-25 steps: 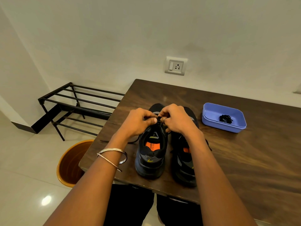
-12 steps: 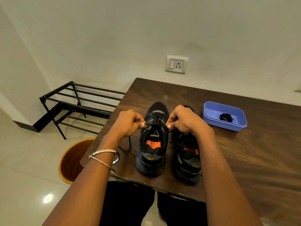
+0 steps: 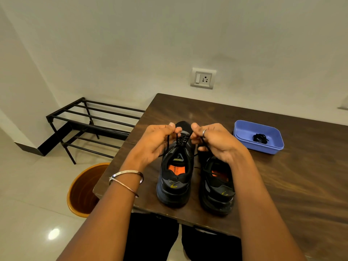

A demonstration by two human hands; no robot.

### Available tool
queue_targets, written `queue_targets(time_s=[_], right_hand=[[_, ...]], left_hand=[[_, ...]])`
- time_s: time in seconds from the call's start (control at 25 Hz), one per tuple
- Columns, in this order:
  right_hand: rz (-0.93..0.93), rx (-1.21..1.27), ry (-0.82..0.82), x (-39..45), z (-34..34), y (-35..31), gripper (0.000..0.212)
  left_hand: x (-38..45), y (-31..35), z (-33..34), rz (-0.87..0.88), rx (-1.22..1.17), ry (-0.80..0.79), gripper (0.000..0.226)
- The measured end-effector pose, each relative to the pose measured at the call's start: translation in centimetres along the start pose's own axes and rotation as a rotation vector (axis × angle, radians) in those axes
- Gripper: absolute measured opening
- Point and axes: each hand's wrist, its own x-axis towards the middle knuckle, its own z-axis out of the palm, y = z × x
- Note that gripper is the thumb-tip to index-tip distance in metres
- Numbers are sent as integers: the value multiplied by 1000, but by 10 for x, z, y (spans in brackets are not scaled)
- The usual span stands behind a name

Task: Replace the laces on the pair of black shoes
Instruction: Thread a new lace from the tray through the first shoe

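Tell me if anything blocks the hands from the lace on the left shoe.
Nothing visible does. The left hand and right hand each already pinch an end of the lace above the left shoe.

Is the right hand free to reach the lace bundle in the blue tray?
Probably not yet: the right hand pinches a lace end of the left shoe. Otherwise the path to the blue tray looks clear.

Both arms reach forward, left hand (image 3: 157, 142) and right hand (image 3: 214, 141) raised palms-inward, each grip pinched closed.
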Motion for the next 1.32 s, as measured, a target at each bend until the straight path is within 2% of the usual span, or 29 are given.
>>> queue_targets(time_s=[0.08,0.2,0.44,0.56,0.68,0.8,0.92,1.08,1.24,1.32], right_hand=[[24,220,35,4,11,-5,28],[62,381,86,14,21,0,23],[47,574,117,27,27,15,32],[6,539,119,28,28,18,33],[0,496,202,29,26,21,18],[57,523,287,31,24,25,11],[105,592,319,32,26,23,13],[110,592,365,33,32,23,14],[76,581,425,37,41,19,17],[57,579,401,37,42,15,29]], left_hand=[[5,-1,14,53,-133,29,26],[12,-8,22,81,-231,79,27],[21,-20,26,83,-85,170,27],[24,-24,27,133,52,154,32],[24,-25,23,166,107,159,23],[23,-24,16,139,-20,209,21],[19,-21,15,100,-131,200,21],[21,-24,19,93,-125,156,9],[24,-28,21,106,-53,95,12],[24,-28,21,109,-52,105,15]])
